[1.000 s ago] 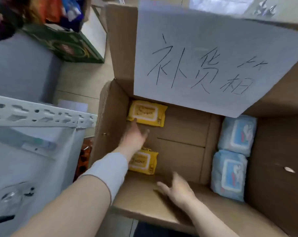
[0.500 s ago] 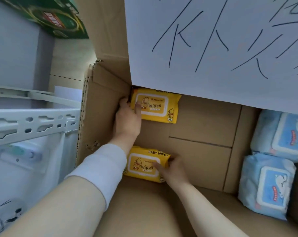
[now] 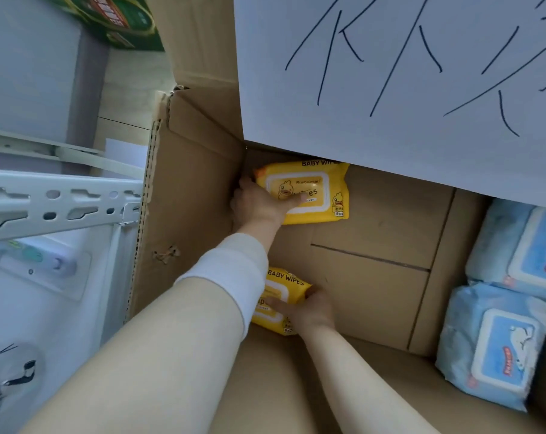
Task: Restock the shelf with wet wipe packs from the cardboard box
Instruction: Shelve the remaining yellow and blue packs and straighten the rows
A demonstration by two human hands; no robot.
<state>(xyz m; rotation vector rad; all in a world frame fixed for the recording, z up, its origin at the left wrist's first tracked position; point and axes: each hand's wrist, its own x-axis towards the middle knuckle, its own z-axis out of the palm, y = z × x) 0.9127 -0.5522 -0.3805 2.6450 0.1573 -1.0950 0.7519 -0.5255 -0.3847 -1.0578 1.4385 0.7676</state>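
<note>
Both my arms reach down into the open cardboard box [image 3: 187, 189]. My left hand [image 3: 259, 205] grips the left end of the far yellow baby wipes pack [image 3: 321, 195], thumb across its white lid. My right hand [image 3: 309, 311] holds the right end of the near yellow baby wipes pack [image 3: 281, 292], which my left sleeve partly hides. Two blue wet wipe packs lie on the right of the box, one further back [image 3: 518, 252] and one closer [image 3: 493, 346].
A white paper sheet [image 3: 406, 73] with handwritten black strokes hangs on the box's back flap over the far pack. The white metal shelf frame [image 3: 55, 202] stands to the left of the box. A green carton [image 3: 121, 23] sits at top left.
The view has moved closer into the box. My left hand went from open above the packs to gripping the far yellow pack; my right hand reached in and closed on the near one.
</note>
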